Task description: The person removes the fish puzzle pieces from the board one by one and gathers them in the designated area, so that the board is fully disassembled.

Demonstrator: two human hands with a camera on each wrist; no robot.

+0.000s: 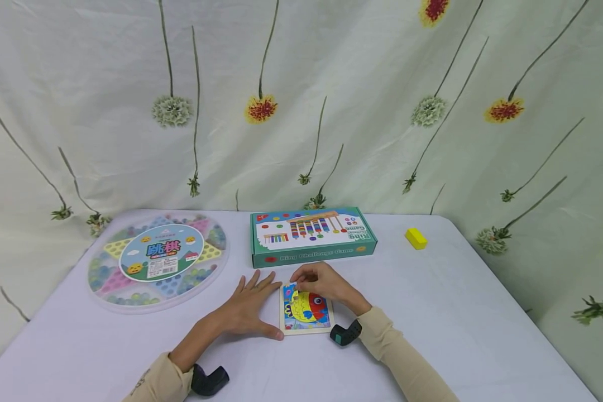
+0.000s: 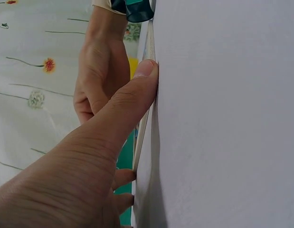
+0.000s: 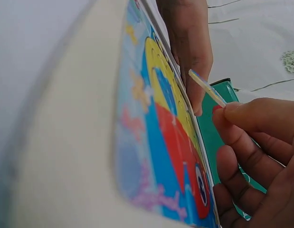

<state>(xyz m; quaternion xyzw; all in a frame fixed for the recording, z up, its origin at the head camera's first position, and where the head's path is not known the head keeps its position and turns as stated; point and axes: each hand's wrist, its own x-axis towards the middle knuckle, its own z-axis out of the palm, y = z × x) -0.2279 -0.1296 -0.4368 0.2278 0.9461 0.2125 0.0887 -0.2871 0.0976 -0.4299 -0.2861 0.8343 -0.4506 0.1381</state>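
A small wooden jigsaw puzzle [image 1: 309,324] with a yellow and red fish picture lies flat in its pale frame in front of the person. The left hand [image 1: 248,308] is spread beside it, its thumb at the near left corner and its index fingertip at the far left corner. Over the board's far edge, the right hand [image 1: 324,281] pinches a thin puzzle piece [image 3: 206,89] between thumb and index finger. Seen edge-on in the right wrist view, the piece is tilted and raised off the board. The left wrist view shows the left thumb [image 2: 142,78] against the frame's side.
Behind the puzzle stands a green Ring Challenge Game box [image 1: 314,254]. A round Chinese checkers set [image 1: 158,254] with marbles under a clear cover lies at the left. A small yellow block [image 1: 416,238] sits at the back right. A flower-print curtain [image 1: 362,111] hangs behind the white table [image 1: 457,324].
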